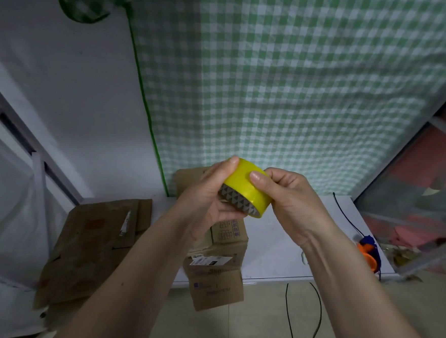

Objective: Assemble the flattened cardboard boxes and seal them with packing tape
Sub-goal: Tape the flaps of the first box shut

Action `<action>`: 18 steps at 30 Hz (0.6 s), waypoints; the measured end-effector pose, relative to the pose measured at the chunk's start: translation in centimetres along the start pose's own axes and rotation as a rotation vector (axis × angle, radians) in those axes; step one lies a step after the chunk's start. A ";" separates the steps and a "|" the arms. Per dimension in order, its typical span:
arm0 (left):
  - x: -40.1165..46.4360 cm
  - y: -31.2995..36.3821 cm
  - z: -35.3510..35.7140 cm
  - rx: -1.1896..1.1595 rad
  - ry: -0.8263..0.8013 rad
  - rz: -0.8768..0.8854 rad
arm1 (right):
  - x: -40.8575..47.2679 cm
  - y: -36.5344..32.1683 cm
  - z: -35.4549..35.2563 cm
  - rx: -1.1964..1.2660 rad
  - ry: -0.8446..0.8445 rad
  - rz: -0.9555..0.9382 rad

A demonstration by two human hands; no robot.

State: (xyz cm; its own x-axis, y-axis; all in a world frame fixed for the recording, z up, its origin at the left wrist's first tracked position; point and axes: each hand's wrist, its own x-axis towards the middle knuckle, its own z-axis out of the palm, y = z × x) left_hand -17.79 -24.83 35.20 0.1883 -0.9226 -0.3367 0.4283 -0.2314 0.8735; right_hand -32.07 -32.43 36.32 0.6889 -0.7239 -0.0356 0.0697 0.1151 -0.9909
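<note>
At far left we note flattened cardboard boxes [92, 244] stacked on the white tabletop [277, 241]. Centre frame, our left hand [209, 199] curls round the near side of the yellow tape roll [246, 190], raised above an assembled box [217, 274] that our forearms partly hide, while our right hand [291, 200] pinches the roll's far side, thumb on its face. At right, an orange-and-blue object [369, 251] lies near the tabletop edge.

— What was the person wearing on the arms?
— Nothing that showed: both forearms were bare to the bottom edge, no sleeves. The left hand [204, 194] and right hand [291, 200] had bare fingers [258, 179] with short, plain nails.
</note>
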 end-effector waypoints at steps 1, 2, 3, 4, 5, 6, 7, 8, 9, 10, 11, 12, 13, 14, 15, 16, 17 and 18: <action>0.0 0.1 -0.1 -0.025 -0.015 -0.031 | 0.0 -0.1 -0.3 0.004 -0.042 -0.010; -0.1 0.1 -0.1 -0.053 -0.026 -0.060 | 0.0 -0.1 -0.6 0.007 -0.079 -0.018; -0.1 0.2 -0.1 -0.086 -0.033 -0.082 | -0.1 -0.2 -0.9 0.013 -0.114 -0.022; -0.2 0.2 -0.1 -0.120 -0.040 -0.104 | -0.1 -0.2 -1.2 0.022 -0.144 -0.025; -0.3 0.3 0.0 -0.155 -0.048 -0.127 | -0.1 -0.2 -1.4 0.030 -0.172 -0.029; -0.4 0.3 0.1 -0.188 -0.061 -0.146 | -0.1 -0.2 -1.7 0.036 -0.197 -0.030; -0.4 0.4 0.1 -0.220 -0.075 -0.164 | -0.1 -0.2 -1.9 0.042 -0.214 -0.027; -0.5 0.4 0.2 -0.253 -0.085 -0.181 | -0.1 -0.2 -2.2 0.051 -0.227 -0.027; -0.5 0.5 0.3 -0.281 -0.091 -0.193 | -0.1 -0.1 -2.4 0.059 -0.236 -0.030; -0.5 0.5 0.3 -0.298 -0.094 -0.199 | -0.1 -0.1 -2.5 0.064 -0.238 -0.034; -0.5 0.5 0.4 -0.300 -0.092 -0.200 | -0.2 0.0 -2.6 0.068 -0.231 -0.038; -0.6 0.5 0.5 -0.293 -0.084 -0.193 | -0.2 0.0 -2.5 0.073 -0.214 -0.043; -0.5 0.5 0.6 -0.278 -0.065 -0.178 | -0.2 0.1 -2.4 0.080 -0.191 -0.047; -0.5 0.5 0.8 -0.254 -0.028 -0.155 | -0.3 0.2 -2.1 0.080 -0.164 -0.050; -0.5 0.6 1.0 -0.216 0.032 -0.124 | -0.4 0.3 -1.9 0.075 -0.137 -0.053; -0.4 0.5 1.1 -0.155 0.108 -0.075 | -0.4 0.4 -1.7 0.068 -0.108 -0.060; -0.3 0.3 1.1 -0.066 0.179 -0.009 | -0.4 0.5 -1.4 0.067 -0.071 -0.064; -0.3 0.1 1.2 0.040 0.233 0.063 | -0.4 0.5 -1.2 0.068 -0.031 -0.069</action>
State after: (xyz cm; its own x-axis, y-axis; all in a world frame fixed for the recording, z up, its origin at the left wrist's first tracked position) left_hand -18.81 -24.99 35.82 0.4143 -0.8404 -0.3494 0.3747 -0.1923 0.9070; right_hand -33.18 -32.84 35.66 0.7029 -0.7103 0.0371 0.1653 0.1124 -0.9798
